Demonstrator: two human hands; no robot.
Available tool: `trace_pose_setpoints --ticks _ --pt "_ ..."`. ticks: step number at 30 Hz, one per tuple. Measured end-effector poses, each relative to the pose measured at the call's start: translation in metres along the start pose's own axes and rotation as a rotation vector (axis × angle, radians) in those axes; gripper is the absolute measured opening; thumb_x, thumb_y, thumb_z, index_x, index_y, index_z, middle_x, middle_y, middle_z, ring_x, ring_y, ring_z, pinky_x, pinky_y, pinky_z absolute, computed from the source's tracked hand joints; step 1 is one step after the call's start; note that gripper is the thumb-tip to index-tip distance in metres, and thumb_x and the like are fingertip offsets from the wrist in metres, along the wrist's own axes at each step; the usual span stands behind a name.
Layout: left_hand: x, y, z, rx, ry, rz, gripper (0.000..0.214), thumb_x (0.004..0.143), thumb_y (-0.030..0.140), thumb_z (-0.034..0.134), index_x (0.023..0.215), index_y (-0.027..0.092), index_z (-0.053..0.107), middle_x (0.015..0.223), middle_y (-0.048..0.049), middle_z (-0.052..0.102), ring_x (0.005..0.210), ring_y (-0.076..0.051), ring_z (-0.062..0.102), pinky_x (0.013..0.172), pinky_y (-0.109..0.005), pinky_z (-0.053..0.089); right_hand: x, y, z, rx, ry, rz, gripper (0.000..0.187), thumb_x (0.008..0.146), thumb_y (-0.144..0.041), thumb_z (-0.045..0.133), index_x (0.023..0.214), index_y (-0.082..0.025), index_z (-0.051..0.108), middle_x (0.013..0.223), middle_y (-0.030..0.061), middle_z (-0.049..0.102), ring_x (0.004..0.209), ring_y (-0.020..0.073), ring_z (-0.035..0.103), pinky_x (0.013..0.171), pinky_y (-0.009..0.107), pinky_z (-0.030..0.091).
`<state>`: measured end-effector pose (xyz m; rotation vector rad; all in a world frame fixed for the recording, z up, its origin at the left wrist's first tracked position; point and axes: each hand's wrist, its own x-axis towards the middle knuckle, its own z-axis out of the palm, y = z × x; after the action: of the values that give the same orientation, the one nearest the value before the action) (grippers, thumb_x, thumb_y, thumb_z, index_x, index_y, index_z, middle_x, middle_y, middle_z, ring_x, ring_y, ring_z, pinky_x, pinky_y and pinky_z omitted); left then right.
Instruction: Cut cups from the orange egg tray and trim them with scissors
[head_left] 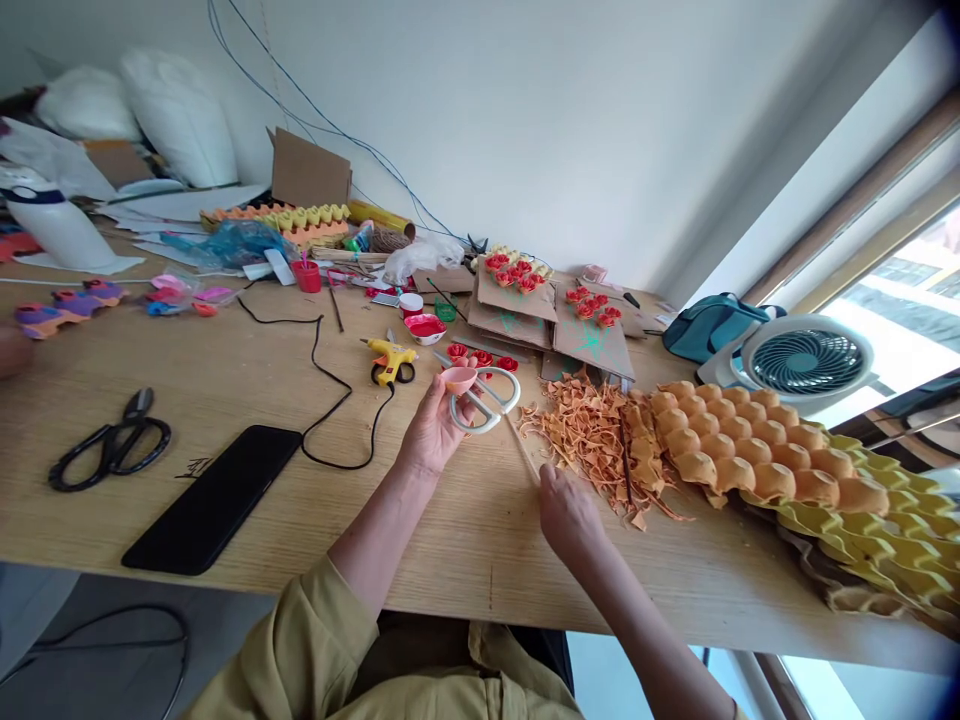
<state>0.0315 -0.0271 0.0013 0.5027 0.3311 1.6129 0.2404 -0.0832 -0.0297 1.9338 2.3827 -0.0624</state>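
My left hand (pixel 433 425) is raised over the wooden table (pixel 247 380), closed on a small pink egg-carton cup (pixel 459 379) and on the handles of white scissors (pixel 486 400). My right hand (pixel 566 510) rests lower on the table, pinching the near end of a thin wooden stick (pixel 523 448) that runs up toward the scissors. A heap of orange carton scraps (pixel 592 435) lies just right of both hands. Beyond it sit stacked orange and yellow egg trays (pixel 757 455).
A black phone (pixel 214 497) and black scissors (pixel 112 445) lie at left, a yellow glue gun (pixel 390 360) with black cable in the middle. Red paper flowers on cardboard (pixel 555 310) sit behind. A small fan (pixel 806 362) and teal bag (pixel 709 325) stand at right.
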Motion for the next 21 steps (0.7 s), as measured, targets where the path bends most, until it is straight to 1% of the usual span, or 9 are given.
trace_pose_setpoints --ticks 3,5,7,9,12,14,16,18,21 --pt "0.0 -0.001 0.0 -0.016 0.002 -0.016 0.036 0.086 0.043 0.067 0.11 0.017 0.069 0.137 -0.0077 0.061 0.12 -0.022 0.061 0.094 -0.027 0.053 0.009 0.012 -0.008 -0.004 0.012 0.062 0.022 0.092 -0.002 0.036 0.102 -0.011 0.054 0.093 0.0146 0.066 0.085 0.0226 0.065 0.067 0.03 0.039" --pt "0.0 -0.002 0.0 -0.024 0.0 -0.024 0.036 0.085 0.043 0.067 0.109 0.017 0.069 0.136 -0.0082 0.061 0.119 -0.023 0.061 0.096 -0.027 0.052 0.004 0.015 -0.012 0.005 0.003 0.052 0.017 0.093 -0.006 0.039 0.099 -0.012 0.054 0.092 0.013 0.066 0.086 0.0219 0.065 0.069 0.029 0.039" --pt "0.0 -0.003 0.0 -0.025 -0.005 -0.035 0.036 0.085 0.043 0.068 0.109 0.017 0.069 0.136 -0.0087 0.061 0.121 -0.023 0.06 0.097 -0.028 0.052 -0.002 0.012 -0.012 0.018 -0.013 0.018 0.013 0.094 -0.009 0.043 0.096 -0.015 0.055 0.092 0.0109 0.066 0.087 0.0207 0.064 0.071 0.028 0.039" --pt "0.0 -0.004 0.0 -0.026 -0.007 -0.046 0.035 0.085 0.043 0.068 0.109 0.017 0.069 0.137 -0.0088 0.061 0.121 -0.024 0.06 0.097 -0.028 0.052 -0.001 0.008 -0.012 0.031 -0.025 -0.007 0.011 0.094 -0.012 0.045 0.096 -0.015 0.055 0.092 0.0096 0.067 0.086 0.0196 0.064 0.07 0.027 0.038" --pt "0.0 -0.004 -0.001 -0.037 -0.009 -0.048 0.034 0.085 0.041 0.068 0.109 0.017 0.069 0.137 -0.0083 0.06 0.118 -0.023 0.062 0.096 -0.028 0.052 0.015 0.012 -0.012 0.041 -0.023 0.011 0.014 0.095 -0.011 0.043 0.099 -0.015 0.055 0.092 0.0103 0.067 0.084 0.0193 0.064 0.067 0.027 0.037" --pt "0.0 -0.003 -0.001 -0.05 -0.013 -0.049 0.034 0.084 0.04 0.069 0.108 0.016 0.07 0.136 -0.0082 0.061 0.115 -0.022 0.064 0.096 -0.027 0.052 0.03 0.022 -0.014 0.04 -0.003 0.048 0.016 0.095 -0.01 0.041 0.101 -0.013 0.055 0.094 0.012 0.067 0.085 0.0203 0.064 0.067 0.028 0.036" --pt "0.0 -0.003 -0.001 -0.057 -0.02 -0.055 0.034 0.085 0.039 0.069 0.109 0.016 0.07 0.135 -0.0085 0.062 0.113 -0.021 0.064 0.095 -0.027 0.052 0.038 0.032 -0.018 0.038 0.006 0.071 0.015 0.096 -0.012 0.041 0.1 -0.013 0.055 0.092 0.0129 0.067 0.085 0.0213 0.064 0.066 0.028 0.035" --pt "0.0 -0.003 -0.001 -0.06 -0.025 -0.062 0.034 0.085 0.039 0.068 0.11 0.015 0.069 0.135 -0.0091 0.062 0.113 -0.021 0.065 0.094 -0.027 0.053 0.035 0.037 -0.02 0.042 0.008 0.055 0.012 0.096 -0.014 0.042 0.099 -0.014 0.054 0.09 0.011 0.068 0.085 0.0206 0.064 0.066 0.028 0.035" --pt "-0.001 -0.004 -0.001 -0.079 -0.018 -0.08 0.034 0.086 0.038 0.067 0.109 0.013 0.07 0.131 -0.01 0.064 0.112 -0.021 0.065 0.093 -0.026 0.053 0.018 0.029 -0.017 0.056 0.003 -0.02 0.01 0.097 -0.018 0.043 0.097 -0.017 0.054 0.09 0.0068 0.068 0.086 0.0178 0.064 0.067 0.026 0.035"
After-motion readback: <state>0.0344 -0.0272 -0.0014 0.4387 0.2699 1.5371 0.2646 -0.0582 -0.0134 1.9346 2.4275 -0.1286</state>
